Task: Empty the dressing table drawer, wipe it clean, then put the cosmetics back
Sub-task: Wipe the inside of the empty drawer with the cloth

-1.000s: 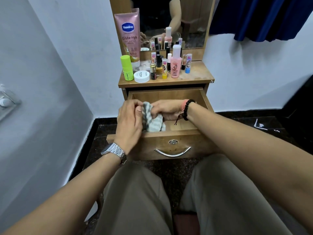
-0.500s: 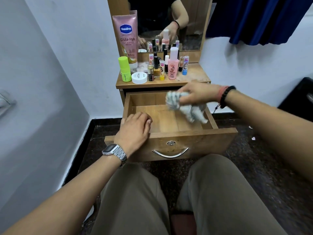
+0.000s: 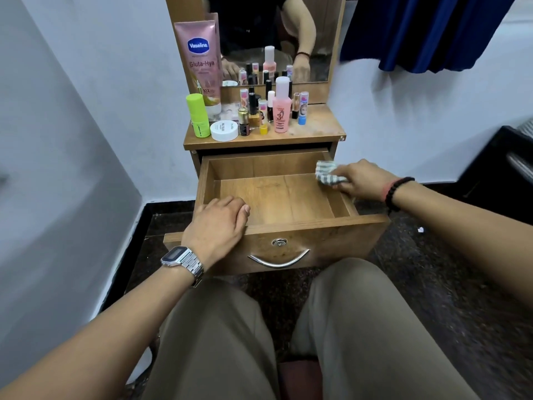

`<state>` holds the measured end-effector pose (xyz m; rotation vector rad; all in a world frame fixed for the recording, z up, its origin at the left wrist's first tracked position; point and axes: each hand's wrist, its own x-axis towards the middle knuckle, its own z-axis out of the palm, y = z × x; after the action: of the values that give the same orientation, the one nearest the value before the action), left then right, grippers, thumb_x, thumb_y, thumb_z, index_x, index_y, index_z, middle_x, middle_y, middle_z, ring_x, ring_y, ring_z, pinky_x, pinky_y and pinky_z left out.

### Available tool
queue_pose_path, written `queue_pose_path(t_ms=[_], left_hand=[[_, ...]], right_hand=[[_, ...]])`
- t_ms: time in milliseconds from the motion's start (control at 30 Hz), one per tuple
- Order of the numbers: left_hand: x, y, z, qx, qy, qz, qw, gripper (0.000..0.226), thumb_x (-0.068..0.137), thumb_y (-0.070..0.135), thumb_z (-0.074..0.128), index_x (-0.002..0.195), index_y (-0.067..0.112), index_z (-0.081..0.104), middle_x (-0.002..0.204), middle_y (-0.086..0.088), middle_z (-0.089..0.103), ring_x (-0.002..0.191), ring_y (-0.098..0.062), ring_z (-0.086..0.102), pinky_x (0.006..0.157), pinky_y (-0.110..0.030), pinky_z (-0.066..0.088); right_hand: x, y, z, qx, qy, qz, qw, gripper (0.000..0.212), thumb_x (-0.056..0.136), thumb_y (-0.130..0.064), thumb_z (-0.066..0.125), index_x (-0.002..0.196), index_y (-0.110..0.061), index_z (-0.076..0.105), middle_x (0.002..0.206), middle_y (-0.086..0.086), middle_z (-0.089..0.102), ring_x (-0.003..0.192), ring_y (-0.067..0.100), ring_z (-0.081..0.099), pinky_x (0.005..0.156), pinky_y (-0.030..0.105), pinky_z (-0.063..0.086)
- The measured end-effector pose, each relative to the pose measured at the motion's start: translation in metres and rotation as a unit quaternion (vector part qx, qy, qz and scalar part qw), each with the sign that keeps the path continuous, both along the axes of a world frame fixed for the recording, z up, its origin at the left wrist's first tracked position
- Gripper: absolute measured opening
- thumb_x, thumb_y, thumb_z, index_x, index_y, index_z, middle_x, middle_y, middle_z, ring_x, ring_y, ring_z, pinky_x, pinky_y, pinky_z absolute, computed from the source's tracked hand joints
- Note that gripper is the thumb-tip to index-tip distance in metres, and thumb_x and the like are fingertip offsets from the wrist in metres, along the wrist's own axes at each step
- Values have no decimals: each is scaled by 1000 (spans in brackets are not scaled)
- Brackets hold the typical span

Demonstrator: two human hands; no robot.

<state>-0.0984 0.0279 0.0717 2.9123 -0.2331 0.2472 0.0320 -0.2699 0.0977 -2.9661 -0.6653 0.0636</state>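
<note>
Drawer [image 3: 288,223] is pulled out w/ nothing on its wood floor; right hand [image 3: 360,179] grips a grey-striped cloth [image 3: 327,176], fingers curled round it, at the far right corner against the side wall. Left hand [image 3: 215,226] lies flat w/ relaxed fingers over the drawer's front left edge, holding nothing. Cosmetics [image 3: 259,111] stand on the table [image 3: 317,128] top by the mirror [image 3: 274,39]: pink Vaseline tube [image 3: 199,62], green stick [image 3: 197,115], white jar [image 3: 224,131], pink bottle [image 3: 282,106] & small bottles.

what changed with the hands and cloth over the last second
The left hand let go of the cloth and settled on the drawer front. The right hand carried the cloth to the drawer's back right corner. Drawer open, cosmetics on top, as before.
</note>
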Motion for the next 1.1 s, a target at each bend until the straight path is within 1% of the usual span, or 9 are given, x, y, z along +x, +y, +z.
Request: queue_pose_path(t_ms=[100,267,433,567,700,800,900,1033,1100], left_hand=[[-2,-3,2,14,-2,-18,1000,61,91,55,3,103,29,57,103,9,60,98,-17,55,84,-37,43],[-5,-4,3,42,5,-28,999,68,89,61,-3,104,32,57,106,13,60,101,-15,54,82,-34,43],[-5,-3,4,34,4,-38,999,73,87,64,-5,102,32,58,104,12,64,97,-14,58,79,-33,47],[-5,-5,6,41,5,-46,998,70,89,63,-2,100,30,59,100,9,64,95,-15,59,76,-33,47],[-4,-6,6,48,8,-45,998,57,97,55,11,100,27,60,102,7,65,96,-17,60,78,-34,47],[-3,-5,4,49,4,-45,998,58,97,55,11,100,27,61,103,6,66,96,-18,61,77,-34,48],[-3,-5,3,54,1,-46,997,59,97,55,10,100,26,61,103,5,67,96,-21,62,77,-35,48],[-4,-5,3,42,-8,-51,998,54,98,54,14,93,25,59,101,0,67,93,-26,63,71,-34,45],[-4,-6,5,36,-9,-51,998,50,99,53,17,91,25,58,99,-2,67,92,-27,62,68,-34,40]], right_hand=[[-30,-11,11,-29,31,26,999,26,91,-33,58,110,-21,70,101,12,72,93,30,63,76,33,46],[-43,-8,19,-82,44,27,995,20,88,-31,60,105,-28,71,94,11,70,91,31,63,72,32,48],[0,8,18,115,-99,-116,982,20,91,-36,56,102,-26,69,91,15,69,87,36,63,66,31,44],[43,39,10,227,-81,-217,946,20,90,-26,55,101,-17,70,99,18,68,96,38,60,68,27,36],[58,65,-4,272,-86,-288,914,23,91,-25,54,104,-10,66,109,18,64,103,38,57,76,33,43],[46,84,-6,309,-78,-247,915,23,87,-35,63,98,-17,69,98,9,68,92,29,60,68,27,37],[28,127,-9,327,-24,-143,934,13,86,-22,61,93,-16,71,91,7,71,87,22,65,65,21,37],[18,208,9,359,-31,-17,933,19,86,-22,66,100,-9,69,99,8,71,92,20,62,73,22,41],[10,236,13,325,-10,44,945,22,85,-21,66,105,-9,66,102,9,69,94,21,62,74,23,42]])
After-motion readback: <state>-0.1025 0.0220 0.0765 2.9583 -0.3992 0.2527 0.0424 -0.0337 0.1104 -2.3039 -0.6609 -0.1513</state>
